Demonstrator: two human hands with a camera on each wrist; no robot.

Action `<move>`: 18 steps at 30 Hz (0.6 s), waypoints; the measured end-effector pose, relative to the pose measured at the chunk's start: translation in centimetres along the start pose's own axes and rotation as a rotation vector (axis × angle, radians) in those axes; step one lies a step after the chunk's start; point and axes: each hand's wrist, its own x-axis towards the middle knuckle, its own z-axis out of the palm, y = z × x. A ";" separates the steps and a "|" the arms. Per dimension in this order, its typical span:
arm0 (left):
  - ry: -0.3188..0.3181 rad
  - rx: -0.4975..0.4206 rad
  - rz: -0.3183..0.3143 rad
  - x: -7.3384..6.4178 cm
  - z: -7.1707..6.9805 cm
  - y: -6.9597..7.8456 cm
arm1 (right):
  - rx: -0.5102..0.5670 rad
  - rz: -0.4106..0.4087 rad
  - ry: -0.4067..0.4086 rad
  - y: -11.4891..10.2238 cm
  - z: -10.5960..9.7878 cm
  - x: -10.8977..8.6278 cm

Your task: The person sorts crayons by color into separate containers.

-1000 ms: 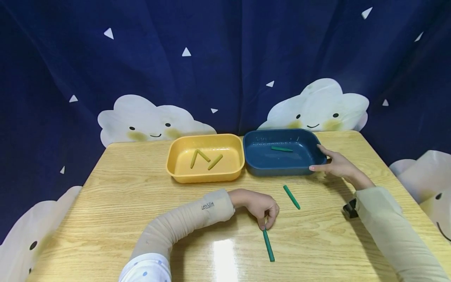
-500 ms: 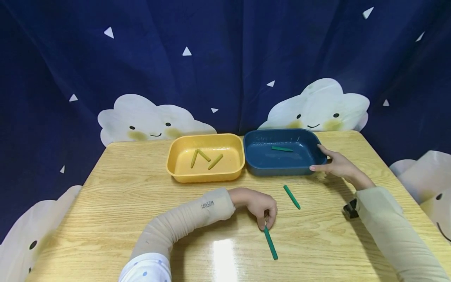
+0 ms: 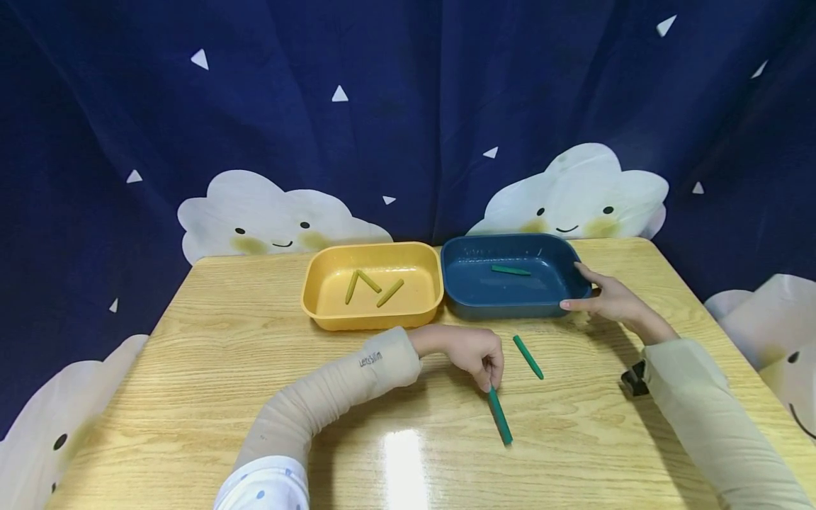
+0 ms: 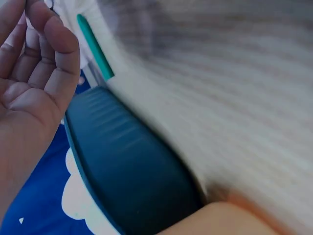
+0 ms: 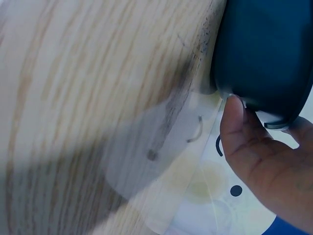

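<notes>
My left hand [image 3: 468, 354] reaches across the front of the table and pinches one end of a green crayon [image 3: 500, 418], which slants down and away from the fingertips. A second green crayon [image 3: 528, 357] lies on the wood just right of that hand. At the near right corner of a blue plastic bin [image 3: 510, 310], my right hand [image 3: 615, 301] grips the end, thumb and fingers spread along it. The right wrist view has this hand [image 5: 266, 156] at the bin's end wall [image 5: 264, 63]. One green crayon [image 3: 510, 270] rests inside the blue bin.
A yellow bin [image 3: 372, 322] stands directly left of the blue one, with several yellow-green crayons [image 3: 390, 292] in it. Both are near the back edge of the wooden table [image 3: 236, 319]. Behind hangs a dark blue curtain [image 3: 408, 106] with cloud prints.
My left hand has lifted the pinched green crayon and shifted it slightly away from me and to the right. The right hand and both bins stay in place.
</notes>
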 end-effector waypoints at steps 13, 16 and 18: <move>0.206 -0.036 0.033 -0.9 -3.2 0.7 | 0.012 0.002 -0.007 0.0 0.1 0.1; 0.260 -0.041 0.014 -1.1 -4.1 0.9 | 0.007 0.000 -0.004 0.1 0.1 0.1; 0.294 -0.038 0.001 -1.2 -4.8 1.0 | 0.002 -0.001 -0.002 0.1 0.0 0.1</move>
